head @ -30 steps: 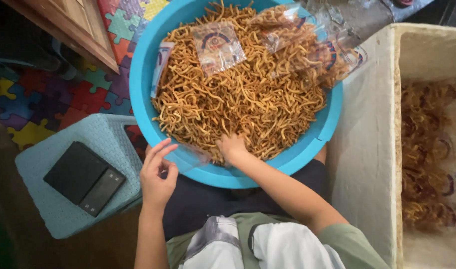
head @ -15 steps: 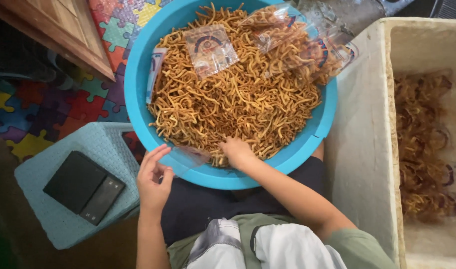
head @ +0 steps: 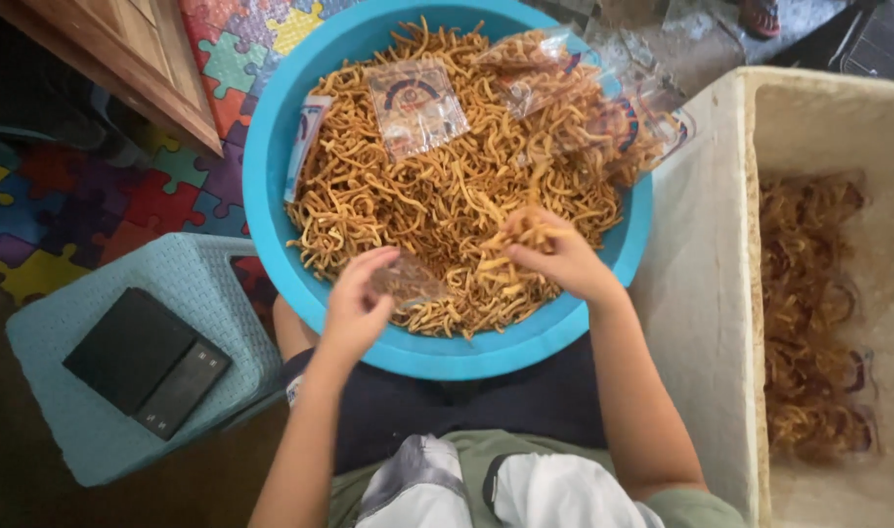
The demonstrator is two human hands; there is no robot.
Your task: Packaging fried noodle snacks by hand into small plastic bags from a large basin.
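a round blue basin [head: 271, 186] rests on the person's lap, heaped with thin golden-brown fried snack sticks [head: 417, 205] that lie tangled in every direction. to the right stands a white foam box [head: 701, 293], and in it lie filled clear packets of the same sticks [head: 808, 323], stacked loosely.

on top of the heap, towards the far rim, lies a flat square clear bag [head: 414, 105] with a round dark-and-red label at its middle. beside it at the far right rim sit several crumpled clear bags [head: 603, 108] with similar labels, partly filled. a narrow white-and-blue packet [head: 305, 142] leans along the left inner wall, its long axis running away from the person.

the left hand [head: 354, 308] pinches a small clear bag [head: 408, 282] at the near edge of the heap, its grip closed on the bag's rim; the bag lies roughly level, pointing right towards the other hand. the right hand [head: 559, 256] has its grip closed around a bunch of sticks [head: 515, 244], just beside the bag, the sticks jutting leftward.

to the left, a pale blue plastic stool [head: 193, 284] carries a flat black digital scale [head: 146, 360], lying aslant on the seat. under it is a coloured puzzle-piece floor mat [head: 95, 196].
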